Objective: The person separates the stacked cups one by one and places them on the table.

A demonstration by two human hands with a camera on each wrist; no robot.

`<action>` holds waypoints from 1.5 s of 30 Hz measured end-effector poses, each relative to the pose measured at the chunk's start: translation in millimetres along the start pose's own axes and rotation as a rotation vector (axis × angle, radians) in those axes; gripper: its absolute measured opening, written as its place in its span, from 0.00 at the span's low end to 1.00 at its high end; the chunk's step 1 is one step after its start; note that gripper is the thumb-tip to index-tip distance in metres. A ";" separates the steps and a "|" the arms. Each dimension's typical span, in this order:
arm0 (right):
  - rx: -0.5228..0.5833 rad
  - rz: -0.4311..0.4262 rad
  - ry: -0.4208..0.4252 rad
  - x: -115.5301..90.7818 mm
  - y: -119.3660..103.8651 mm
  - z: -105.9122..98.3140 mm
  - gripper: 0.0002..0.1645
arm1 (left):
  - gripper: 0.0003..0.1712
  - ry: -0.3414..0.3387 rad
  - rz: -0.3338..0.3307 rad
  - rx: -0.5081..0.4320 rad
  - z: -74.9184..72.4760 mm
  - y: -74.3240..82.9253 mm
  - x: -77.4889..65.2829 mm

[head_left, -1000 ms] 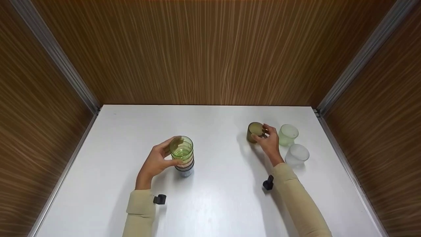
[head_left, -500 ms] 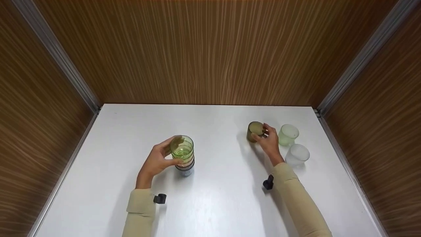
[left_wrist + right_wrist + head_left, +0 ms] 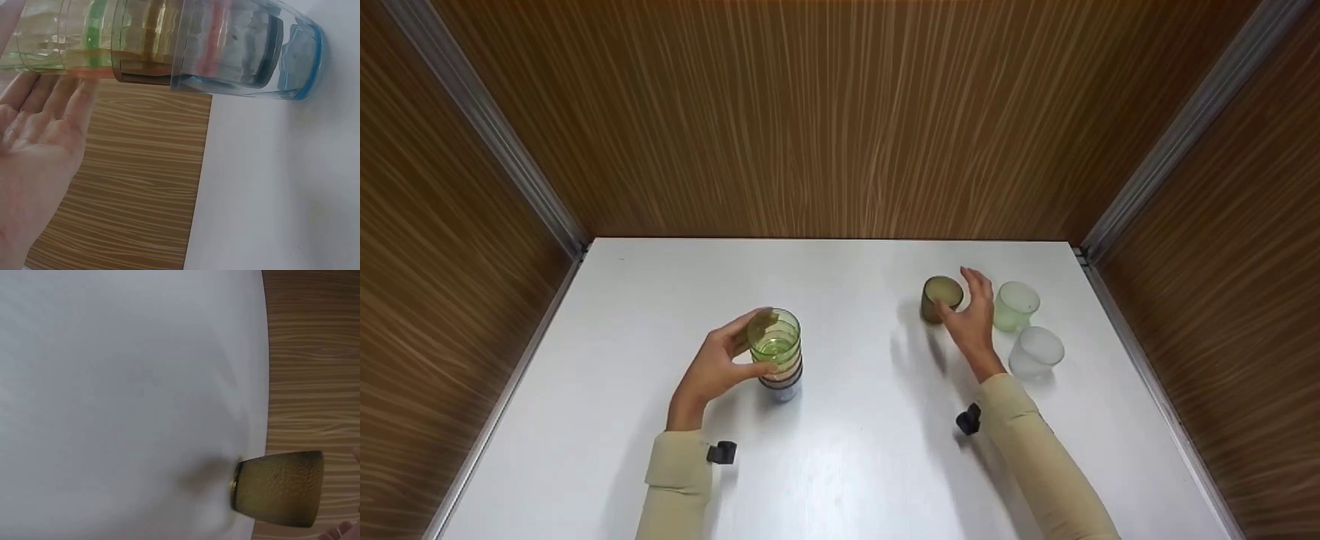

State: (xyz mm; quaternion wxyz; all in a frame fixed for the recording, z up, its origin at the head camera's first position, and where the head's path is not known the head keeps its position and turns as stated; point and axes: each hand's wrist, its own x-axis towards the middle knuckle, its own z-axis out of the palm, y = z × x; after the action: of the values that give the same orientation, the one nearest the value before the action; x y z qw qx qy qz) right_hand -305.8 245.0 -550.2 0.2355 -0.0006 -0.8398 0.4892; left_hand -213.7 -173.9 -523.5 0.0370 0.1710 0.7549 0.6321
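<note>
A tall stack of clear coloured cups (image 3: 781, 346) stands upright on the left, a green one on top. My left hand (image 3: 716, 373) holds it near the top, thumb in front and fingers behind. The left wrist view shows the nested cups (image 3: 225, 48), with a blue-rimmed one at the bottom on the table. To the right, an amber textured cup (image 3: 936, 304) stands upright on the table. Close beside it is my right hand (image 3: 973, 322), fingers spread and raised off the rim. Fingertips lie apart from the amber cup (image 3: 278, 489) in the right wrist view.
A pale green frosted cup (image 3: 1016, 306) and a white frosted cup (image 3: 1036, 351) stand close together, right of my right hand. The white table (image 3: 847, 450) is bounded by wood-grain panels (image 3: 840, 135) at the back and sides.
My right hand has let go of the amber cup, its fingers lifting and spreading away from the rim. The left hand and the stack have stayed in place.
</note>
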 end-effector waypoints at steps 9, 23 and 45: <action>0.132 0.006 -0.014 -6.4 -29.8 2.6 0.36 | 0.58 -0.081 -0.045 0.033 -8.2 -3.4 -2.1; 0.421 0.014 -0.453 -32.3 -105.7 20.1 0.34 | 0.50 -0.195 -0.080 0.047 -19.2 -13.8 9.5; 0.440 -0.139 -0.811 -66.3 -153.5 55.5 0.35 | 0.48 -0.215 -0.092 -0.016 -15.0 -20.8 11.2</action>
State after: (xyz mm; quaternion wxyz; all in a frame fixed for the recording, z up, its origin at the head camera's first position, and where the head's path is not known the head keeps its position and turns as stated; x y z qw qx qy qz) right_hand -233.7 104.0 -473.0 -0.0849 0.2968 -0.7383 0.5997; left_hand -232.8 -187.6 -538.8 0.1483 0.2027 0.7486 0.6136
